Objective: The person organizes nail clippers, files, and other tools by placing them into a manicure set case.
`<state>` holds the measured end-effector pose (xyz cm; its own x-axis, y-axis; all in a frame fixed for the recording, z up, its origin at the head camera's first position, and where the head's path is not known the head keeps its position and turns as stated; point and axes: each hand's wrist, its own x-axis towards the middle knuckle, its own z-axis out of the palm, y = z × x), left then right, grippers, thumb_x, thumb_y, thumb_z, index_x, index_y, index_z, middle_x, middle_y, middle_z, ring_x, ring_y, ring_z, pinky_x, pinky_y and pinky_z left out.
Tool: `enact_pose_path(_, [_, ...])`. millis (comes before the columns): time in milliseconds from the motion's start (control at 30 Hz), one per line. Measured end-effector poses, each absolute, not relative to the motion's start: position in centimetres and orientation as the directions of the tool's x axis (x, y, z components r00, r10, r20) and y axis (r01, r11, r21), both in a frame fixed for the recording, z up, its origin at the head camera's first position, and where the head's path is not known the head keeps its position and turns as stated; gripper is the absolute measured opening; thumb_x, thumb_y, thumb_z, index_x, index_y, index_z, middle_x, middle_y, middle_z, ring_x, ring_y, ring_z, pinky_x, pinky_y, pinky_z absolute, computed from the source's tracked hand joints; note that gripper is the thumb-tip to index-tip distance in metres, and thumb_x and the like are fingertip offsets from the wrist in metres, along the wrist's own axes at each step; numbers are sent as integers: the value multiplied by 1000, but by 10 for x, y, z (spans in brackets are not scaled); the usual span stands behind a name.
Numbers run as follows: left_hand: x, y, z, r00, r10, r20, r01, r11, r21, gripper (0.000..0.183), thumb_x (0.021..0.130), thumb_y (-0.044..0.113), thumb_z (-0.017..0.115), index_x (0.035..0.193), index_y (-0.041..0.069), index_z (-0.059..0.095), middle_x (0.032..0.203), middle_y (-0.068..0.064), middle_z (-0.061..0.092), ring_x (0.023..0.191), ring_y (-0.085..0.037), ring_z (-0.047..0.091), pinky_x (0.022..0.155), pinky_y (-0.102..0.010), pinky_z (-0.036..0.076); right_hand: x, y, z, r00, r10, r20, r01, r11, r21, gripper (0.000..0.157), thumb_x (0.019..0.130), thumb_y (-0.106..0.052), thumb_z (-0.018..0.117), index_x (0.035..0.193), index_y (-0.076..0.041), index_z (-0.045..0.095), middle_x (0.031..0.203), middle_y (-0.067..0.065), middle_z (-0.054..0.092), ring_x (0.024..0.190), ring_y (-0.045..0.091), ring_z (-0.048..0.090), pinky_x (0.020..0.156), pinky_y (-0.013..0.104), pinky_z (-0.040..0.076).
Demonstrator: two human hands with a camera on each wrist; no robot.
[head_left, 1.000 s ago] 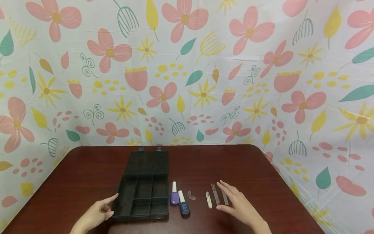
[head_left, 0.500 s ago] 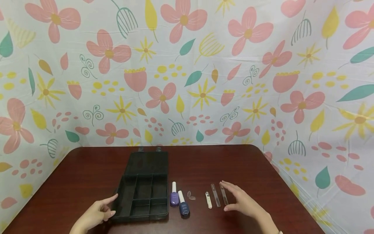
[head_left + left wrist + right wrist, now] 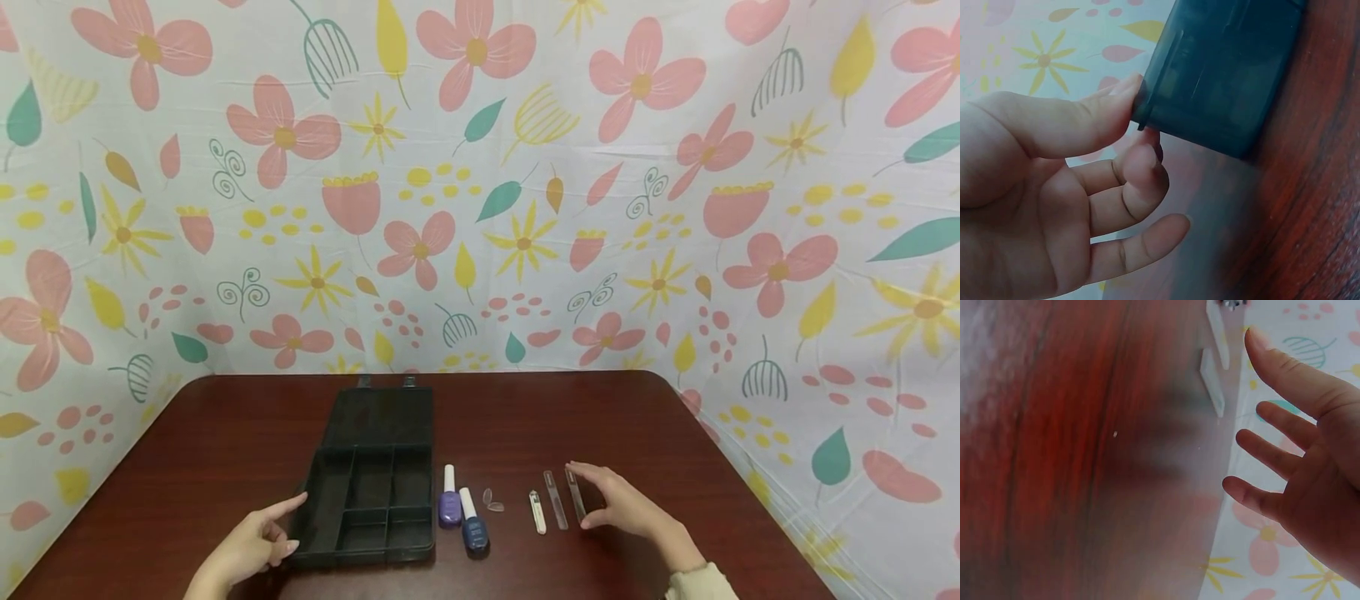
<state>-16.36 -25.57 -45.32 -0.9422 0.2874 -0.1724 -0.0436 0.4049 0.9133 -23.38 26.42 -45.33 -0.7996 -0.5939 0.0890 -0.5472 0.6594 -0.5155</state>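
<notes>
An open black compartment box (image 3: 386, 508) lies on the table, its lid (image 3: 381, 417) folded back. My left hand (image 3: 243, 546) touches its left side, index finger stretched along the edge and thumb at the near corner; the other fingers are loosely bent. In the left wrist view the thumb (image 3: 1079, 125) meets the box corner (image 3: 1210, 81). My right hand (image 3: 630, 510) hovers by the rightmost clear nail file (image 3: 575, 495), index fingertip near its far end, thumb near its near end; contact cannot be told. Left of it lie another clear nail file (image 3: 556, 500) and a nail clipper (image 3: 537, 512).
Purple nail polish (image 3: 449, 507) and dark blue nail polish (image 3: 474, 533), both white-capped, lie right of the box. Small clear oval pieces (image 3: 492, 502) are beside them. The dark wooden table (image 3: 495, 425) ends at a flower-print cloth (image 3: 480, 208) behind.
My right hand has drawn back to the right, uncovering the two nail files, and its thumb and index finger have come in around the rightmost one. The left hand stays at the box.
</notes>
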Motion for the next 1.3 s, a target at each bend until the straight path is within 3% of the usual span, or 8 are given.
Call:
enact_pose_path(233, [-163,-254,-453,-948,253,-191,-73,412,908,64,81,-2,61,133,-13,26,58,-3,43,52,-15,40,48,-29,36,-243,268,-456,-797,-601,62,-544,669,-506,77,68,-22,77,129,8,41,128,21,43,114,39,38,87,52,32])
enact_pose_path(567, [-162,-255,-453,-950,243,-194,-79,413,907,66,81,2,63,133,-12,26,60,-4,44,53,-16,42,49,-29,37,-254,271,-461,-796,-605,19,-519,667,-534,81,65,-23,79,130,6,40,128,20,42,109,37,38,85,47,35])
enact_pose_path(833, [-161,-253,-452,-951,244,-190,-72,421,904,66,81,3,64,133,-13,26,60,-4,45,53,-16,43,49,-29,38,-258,271,-465,-833,-554,-9,-452,689,-566,84,62,-19,81,132,2,39,128,19,39,111,40,32,80,59,29])
enact_pose_path(1300, [-162,-252,-450,-950,225,-217,-99,443,891,66,81,6,64,133,-12,28,60,-4,46,52,-17,43,50,-32,37,-261,268,-463,-830,-555,-59,-445,722,-529,81,61,-17,82,129,3,43,123,18,44,108,38,36,80,57,31])
